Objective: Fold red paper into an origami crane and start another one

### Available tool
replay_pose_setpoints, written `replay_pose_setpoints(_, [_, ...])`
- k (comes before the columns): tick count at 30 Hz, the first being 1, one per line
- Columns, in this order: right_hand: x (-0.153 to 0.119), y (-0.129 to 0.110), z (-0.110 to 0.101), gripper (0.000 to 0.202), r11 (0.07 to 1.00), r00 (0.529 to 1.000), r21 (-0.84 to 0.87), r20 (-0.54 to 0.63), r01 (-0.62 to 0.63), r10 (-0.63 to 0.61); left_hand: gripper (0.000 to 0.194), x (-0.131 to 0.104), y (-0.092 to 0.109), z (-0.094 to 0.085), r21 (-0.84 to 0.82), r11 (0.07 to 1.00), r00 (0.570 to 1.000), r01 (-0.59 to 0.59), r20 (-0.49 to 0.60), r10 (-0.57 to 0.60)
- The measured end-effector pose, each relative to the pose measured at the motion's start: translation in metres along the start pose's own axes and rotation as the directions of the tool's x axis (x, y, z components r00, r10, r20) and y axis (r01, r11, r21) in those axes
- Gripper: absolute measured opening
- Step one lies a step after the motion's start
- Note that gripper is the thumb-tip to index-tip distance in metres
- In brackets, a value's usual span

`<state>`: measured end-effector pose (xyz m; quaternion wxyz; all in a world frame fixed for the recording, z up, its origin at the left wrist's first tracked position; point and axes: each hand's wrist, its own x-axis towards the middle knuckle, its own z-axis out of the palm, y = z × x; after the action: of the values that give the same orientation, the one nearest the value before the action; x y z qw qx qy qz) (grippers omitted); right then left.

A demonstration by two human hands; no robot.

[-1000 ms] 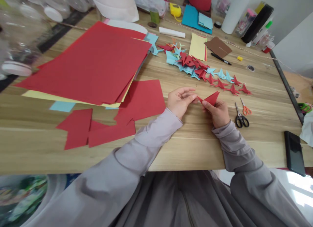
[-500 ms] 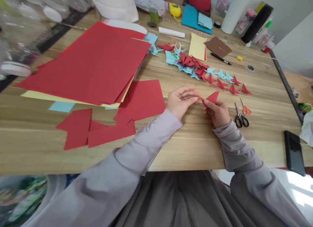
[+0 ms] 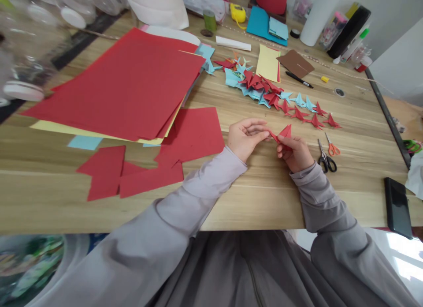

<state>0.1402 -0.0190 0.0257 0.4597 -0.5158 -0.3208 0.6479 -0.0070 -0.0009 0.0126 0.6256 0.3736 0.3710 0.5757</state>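
Between my hands, above the wooden table, is a red origami crane point(image 3: 285, 132), partly hidden by the fingers. My left hand point(image 3: 246, 137) pinches its thin pointed left end between thumb and fingertips. On the other side, my right hand point(image 3: 295, 151) grips the folded body with the thumb in front and the fingers curled behind. Beyond the hands lie several folded red cranes point(image 3: 299, 114) and light blue cranes point(image 3: 299, 99), in loose rows and a heap. Black-handled scissors point(image 3: 327, 160) and small orange-handled scissors point(image 3: 333, 148) rest right of my right hand.
A large stack of red sheets point(image 3: 128, 86) covers the left side, with cut red pieces point(image 3: 150, 180) in front of it. Yellow paper point(image 3: 268, 62), brown paper point(image 3: 295, 63), a black pen point(image 3: 298, 79) and a yellow tape measure point(image 3: 238, 13) lie farther back. A phone point(image 3: 397, 207) sits at the right edge.
My right hand has shifted slightly right and turned, and the crane's raised red point has tipped left and looks shorter. My left hand keeps its pinch on the thin end.
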Motion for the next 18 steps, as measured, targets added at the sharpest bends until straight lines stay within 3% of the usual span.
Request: replay_pose_setpoints(18, [0.0037, 0.003, -0.0047, 0.023, 1.0, 1.0, 0.003, -0.016, -0.005, 0.005, 0.034, 0.0021, 0.0003, -0.0018, -0.083, 0.995, 0.999, 0.047, 0.001, -0.047])
